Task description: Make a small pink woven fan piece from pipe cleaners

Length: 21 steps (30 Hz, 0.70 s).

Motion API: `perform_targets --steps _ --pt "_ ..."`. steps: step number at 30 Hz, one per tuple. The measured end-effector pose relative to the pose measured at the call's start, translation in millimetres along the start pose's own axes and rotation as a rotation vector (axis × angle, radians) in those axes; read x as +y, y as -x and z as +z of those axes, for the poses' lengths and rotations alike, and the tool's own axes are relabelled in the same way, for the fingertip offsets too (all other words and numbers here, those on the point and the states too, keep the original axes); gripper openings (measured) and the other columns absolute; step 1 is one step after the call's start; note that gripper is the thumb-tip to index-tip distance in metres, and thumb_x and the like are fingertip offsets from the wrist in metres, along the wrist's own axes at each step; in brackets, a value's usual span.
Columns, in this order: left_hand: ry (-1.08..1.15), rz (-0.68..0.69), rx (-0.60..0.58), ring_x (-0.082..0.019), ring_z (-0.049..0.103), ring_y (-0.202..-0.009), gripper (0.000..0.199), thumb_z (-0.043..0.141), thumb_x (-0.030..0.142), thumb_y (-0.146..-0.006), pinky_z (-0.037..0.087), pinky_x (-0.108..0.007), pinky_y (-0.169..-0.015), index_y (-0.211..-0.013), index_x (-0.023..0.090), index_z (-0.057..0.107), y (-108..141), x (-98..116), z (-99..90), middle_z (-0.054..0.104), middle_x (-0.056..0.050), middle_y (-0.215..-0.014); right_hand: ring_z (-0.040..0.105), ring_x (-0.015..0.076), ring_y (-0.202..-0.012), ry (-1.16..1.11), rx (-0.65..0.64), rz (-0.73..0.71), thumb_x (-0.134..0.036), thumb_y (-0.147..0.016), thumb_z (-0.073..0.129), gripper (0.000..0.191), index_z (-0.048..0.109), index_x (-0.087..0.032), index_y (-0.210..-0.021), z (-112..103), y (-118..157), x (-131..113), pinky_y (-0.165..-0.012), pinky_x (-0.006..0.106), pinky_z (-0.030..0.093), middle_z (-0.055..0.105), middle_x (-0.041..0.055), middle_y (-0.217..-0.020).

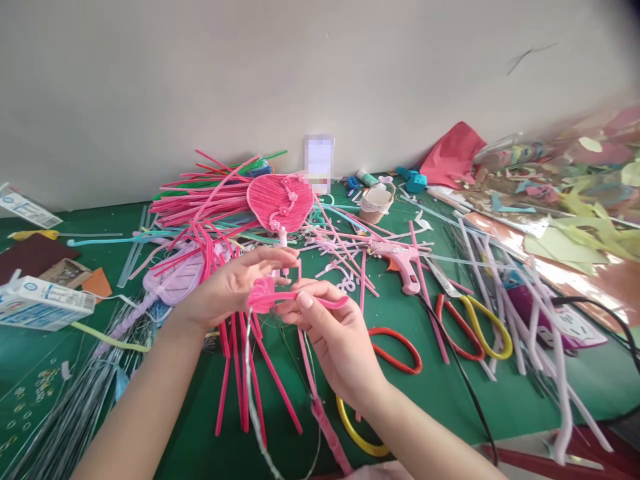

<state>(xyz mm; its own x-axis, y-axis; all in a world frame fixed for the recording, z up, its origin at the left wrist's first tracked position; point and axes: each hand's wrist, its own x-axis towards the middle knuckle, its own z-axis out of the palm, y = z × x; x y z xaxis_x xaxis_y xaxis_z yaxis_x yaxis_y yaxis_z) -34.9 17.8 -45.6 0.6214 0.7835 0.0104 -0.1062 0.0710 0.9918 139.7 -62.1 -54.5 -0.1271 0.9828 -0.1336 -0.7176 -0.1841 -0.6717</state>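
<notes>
Near the middle of the head view, a looped pink pipe-cleaner piece (pixel 261 295) is held between both hands. My left hand (pixel 245 273) is at its left side, fingers stretched over it and the thumb side hidden behind the piece. My right hand (pixel 330 320) pinches the pink strand that runs right from the loops, its end sticking out past the fingers. A whitish twisted wire (pixel 253 387) hangs down from the loops. Just beyond the hands stands a pink heart-shaped fan (pixel 273 203) with small flowers. Pink stems (pixel 245 367) lie under my left hand.
A pink glue gun (pixel 400 260), scissors (pixel 465 313) with red and yellow handles and a small basket (pixel 376 203) are on the right. Paper scraps (pixel 565 233) pile up at far right. On the left are a purple fan (pixel 173 273), a white box (pixel 45 303) and grey wires (pixel 75 400).
</notes>
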Motion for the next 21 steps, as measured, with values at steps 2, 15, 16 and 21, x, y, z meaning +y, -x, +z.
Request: perform_targets --steps 2,15,16,21 --pt "-0.132 -0.094 0.033 -0.031 0.059 -0.124 0.051 0.085 0.037 -0.073 0.053 -0.038 -0.098 -0.121 0.028 0.071 7.2 13.0 -3.7 0.066 -0.011 -0.125 0.073 0.0152 -0.075 -0.005 0.026 0.024 -0.039 -0.074 0.085 0.023 0.071 -0.021 -0.079 -1.4 -0.1 0.4 -0.076 0.027 0.059 0.074 0.0014 -0.077" --pt "-0.478 -0.216 0.173 -0.018 0.071 -0.076 0.017 0.077 0.036 -0.081 0.056 -0.024 -0.068 -0.09 0.021 0.078 22.5 44.9 7.9 0.078 -0.001 -0.084 0.049 0.0082 -0.065 0.172 0.027 0.003 -0.039 -0.079 0.08 0.019 0.072 -0.022 -0.076 -7.6 1.0 10.7 -0.063 0.023 0.041 0.062 -0.0033 -0.073" --pt "-0.442 -0.237 0.151 -0.017 0.071 -0.076 0.019 0.075 0.039 -0.083 0.056 -0.023 -0.068 -0.088 0.02 0.078 22.8 46.0 8.8 0.078 -0.001 -0.082 0.049 0.0086 -0.065 0.216 0.025 -0.022 -0.038 -0.08 0.079 0.018 0.072 -0.022 -0.077 -8.0 1.5 9.4 -0.064 0.024 0.041 0.062 -0.0031 -0.075" --pt "-0.381 -0.282 0.201 -0.02 0.07 -0.069 0.051 0.062 0.066 -0.085 0.058 -0.028 -0.063 -0.075 0.017 0.075 24.2 52.4 14.1 0.073 -0.003 -0.07 0.06 0.0144 -0.083 0.522 0.007 -0.241 -0.034 -0.084 0.076 0.012 0.074 -0.024 -0.08 -10.9 1.7 2.1 -0.077 0.028 0.046 0.066 0.0001 -0.083"
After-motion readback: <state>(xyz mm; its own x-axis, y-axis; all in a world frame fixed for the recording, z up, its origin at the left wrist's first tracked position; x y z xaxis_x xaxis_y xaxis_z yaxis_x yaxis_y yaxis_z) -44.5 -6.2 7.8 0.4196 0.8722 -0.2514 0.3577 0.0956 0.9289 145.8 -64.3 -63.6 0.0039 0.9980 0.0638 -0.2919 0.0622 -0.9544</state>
